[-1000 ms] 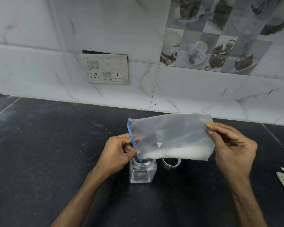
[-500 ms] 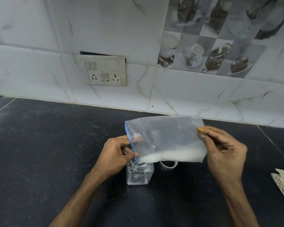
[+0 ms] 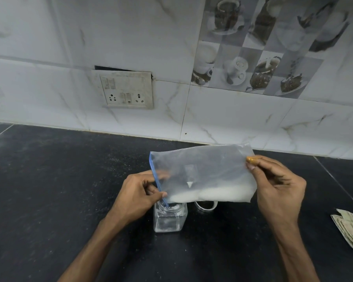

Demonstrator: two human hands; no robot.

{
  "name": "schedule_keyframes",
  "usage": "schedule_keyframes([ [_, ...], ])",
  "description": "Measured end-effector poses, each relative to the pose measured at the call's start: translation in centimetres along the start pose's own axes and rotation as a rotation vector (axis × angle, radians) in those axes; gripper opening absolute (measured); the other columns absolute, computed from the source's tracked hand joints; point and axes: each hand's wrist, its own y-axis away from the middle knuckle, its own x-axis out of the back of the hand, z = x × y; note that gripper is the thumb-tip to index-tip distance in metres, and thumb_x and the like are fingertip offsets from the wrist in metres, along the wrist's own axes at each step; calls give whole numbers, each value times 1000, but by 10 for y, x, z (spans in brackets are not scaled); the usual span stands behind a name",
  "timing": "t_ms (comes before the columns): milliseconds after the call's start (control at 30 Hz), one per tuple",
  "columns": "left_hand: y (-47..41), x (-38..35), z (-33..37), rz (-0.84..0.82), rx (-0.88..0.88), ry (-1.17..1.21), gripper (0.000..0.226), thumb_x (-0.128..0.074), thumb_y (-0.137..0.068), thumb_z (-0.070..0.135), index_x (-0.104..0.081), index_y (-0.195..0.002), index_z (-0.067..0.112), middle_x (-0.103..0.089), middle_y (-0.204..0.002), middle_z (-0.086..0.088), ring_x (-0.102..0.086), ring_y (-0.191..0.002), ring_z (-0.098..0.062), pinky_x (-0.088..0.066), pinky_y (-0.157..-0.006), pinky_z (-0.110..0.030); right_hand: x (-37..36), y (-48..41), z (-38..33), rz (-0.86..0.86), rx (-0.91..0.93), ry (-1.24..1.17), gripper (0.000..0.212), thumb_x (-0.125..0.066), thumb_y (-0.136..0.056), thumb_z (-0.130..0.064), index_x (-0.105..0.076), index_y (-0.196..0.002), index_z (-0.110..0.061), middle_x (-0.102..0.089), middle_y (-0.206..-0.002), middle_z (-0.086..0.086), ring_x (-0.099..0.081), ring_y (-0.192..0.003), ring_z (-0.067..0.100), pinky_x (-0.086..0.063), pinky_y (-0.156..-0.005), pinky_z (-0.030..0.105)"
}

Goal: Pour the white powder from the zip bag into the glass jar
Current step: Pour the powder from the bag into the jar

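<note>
A clear zip bag point(image 3: 202, 169) with a blue zip strip is held sideways above the black counter. White powder point(image 3: 210, 195) lies along the bag's lower edge. My left hand point(image 3: 137, 192) pinches the zip end, whose lower corner dips into the mouth of a small square glass jar point(image 3: 169, 218). A little powder shows inside the jar's neck. My right hand point(image 3: 277, 190) pinches the bag's upper right corner, holding that end up.
The jar's metal lid point(image 3: 205, 206) lies just right of the jar, partly behind the bag. Folded paper point(image 3: 351, 226) rests at the counter's right edge. A switch and socket plate point(image 3: 124, 89) sits on the tiled wall behind.
The bag has stayed over the jar with both hands holding it. Powder has slid toward the zip end, and a little now shows in the jar's neck.
</note>
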Motion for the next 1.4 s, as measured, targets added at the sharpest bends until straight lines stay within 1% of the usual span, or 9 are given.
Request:
schedule_keyframes([
  [133,0,-1,2,-3,-5,-1,58,-86,-72,-3,-72,-104,43,-71,-74,33,-65,-51,4,-52,-58,-8,0,1,0,0,6,2,28,-74,-81,8,-72,-104,-9,-74,-94,-26,-72,-92,3,-56,-87,17],
  [267,0,-2,2,3,-11,-1,61,-86,-72,-3,-71,-102,48,-73,-90,34,-67,-53,3,-54,-59,-10,-3,2,1,-10,-3,-15,29,-74,-81,9,-73,-103,-10,-76,-97,-20,-72,-92,4,-55,-87,17],
  [367,0,0,0,12,-6,17,61,-85,-72,-5,-71,-100,48,-72,-83,34,-67,-53,4,-53,-59,-8,-4,2,2,10,-10,-21,30,-74,-81,9,-72,-104,-10,-75,-94,-24,-72,-92,4,-55,-88,18],
  [467,1,0,0,7,-7,9,62,-85,-72,-5,-71,-100,48,-71,-86,38,-67,-54,4,-53,-59,-8,-3,1,2,-7,-1,-11,30,-74,-81,9,-72,-103,-11,-74,-94,-26,-72,-92,3,-55,-88,18],
  [733,1,0,-2,15,-1,18,61,-85,-72,-5,-71,-99,48,-72,-81,35,-69,-55,2,-55,-60,-11,-4,1,2,-1,6,-6,30,-74,-81,8,-72,-105,-11,-74,-95,-27,-71,-93,2,-55,-88,17],
  [967,2,0,-4,4,2,4,56,-86,-72,-2,-73,-107,40,-72,-79,32,-67,-53,1,-55,-60,-12,-4,0,0,-10,1,-10,29,-74,-81,8,-71,-105,-8,-74,-95,-27,-71,-93,0,-54,-87,14],
  [1067,2,0,-4,9,12,19,57,-86,-72,-2,-72,-103,44,-73,-79,31,-67,-54,1,-57,-62,-16,-3,0,-1,-14,3,2,29,-74,-81,6,-71,-106,-8,-73,-95,-29,-71,-93,-1,-54,-87,14],
  [1333,4,-1,-5,21,11,34,63,-86,-72,-2,-71,-98,54,-74,-76,26,-69,-55,1,-56,-60,-13,-3,0,0,5,-5,-10,28,-74,-82,8,-72,-105,-7,-74,-94,-26,-71,-92,2,-55,-87,16],
  [1400,4,-1,-3,22,16,39,64,-86,-73,-2,-71,-95,56,-76,-81,25,-71,-57,-2,-59,-61,-17,-2,0,0,2,-8,-5,28,-74,-81,7,-72,-105,-8,-74,-95,-26,-71,-92,1,-55,-87,16],
])
